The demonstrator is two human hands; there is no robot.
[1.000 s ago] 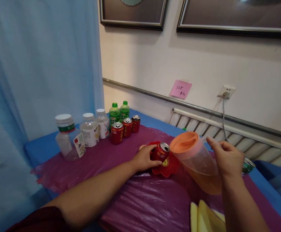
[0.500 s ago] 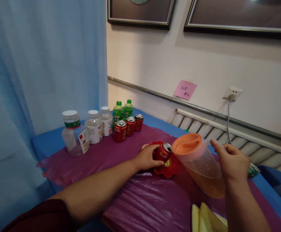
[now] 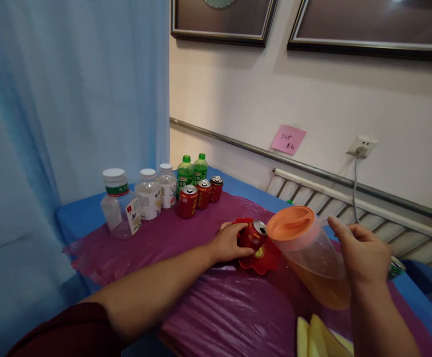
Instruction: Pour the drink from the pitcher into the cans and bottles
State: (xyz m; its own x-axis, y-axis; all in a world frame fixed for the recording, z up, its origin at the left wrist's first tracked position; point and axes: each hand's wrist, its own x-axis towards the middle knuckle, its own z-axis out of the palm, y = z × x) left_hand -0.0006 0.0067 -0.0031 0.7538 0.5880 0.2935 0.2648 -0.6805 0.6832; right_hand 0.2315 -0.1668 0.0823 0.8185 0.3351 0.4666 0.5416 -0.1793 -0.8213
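Observation:
My left hand [image 3: 231, 242] is wrapped round a red drink can [image 3: 253, 235] with an opened top. The can leans slightly to the right over a red scalloped mat [image 3: 261, 263]. In my right hand [image 3: 366, 255] is the handle of a clear plastic pitcher [image 3: 322, 270] with an orange lid [image 3: 291, 223]. The pitcher is tilted left, its lid side close to the can's top. Yellowish-brown liquid fills its lower part. Whether any liquid flows between the two cannot be made out.
Three red cans [image 3: 188, 203] stand at the back left, with two green bottles [image 3: 185, 173] behind. Three clear white-capped jars [image 3: 121, 210] are further left. Purple plastic sheeting [image 3: 223, 307] covers the table. A yellow cloth [image 3: 318, 337] lies in front; a green can [image 3: 397, 267] is at right.
The whole view has shifted slightly, so everything sits a little further right. Both hands keep their holds, and the pitcher's tilt looks about the same.

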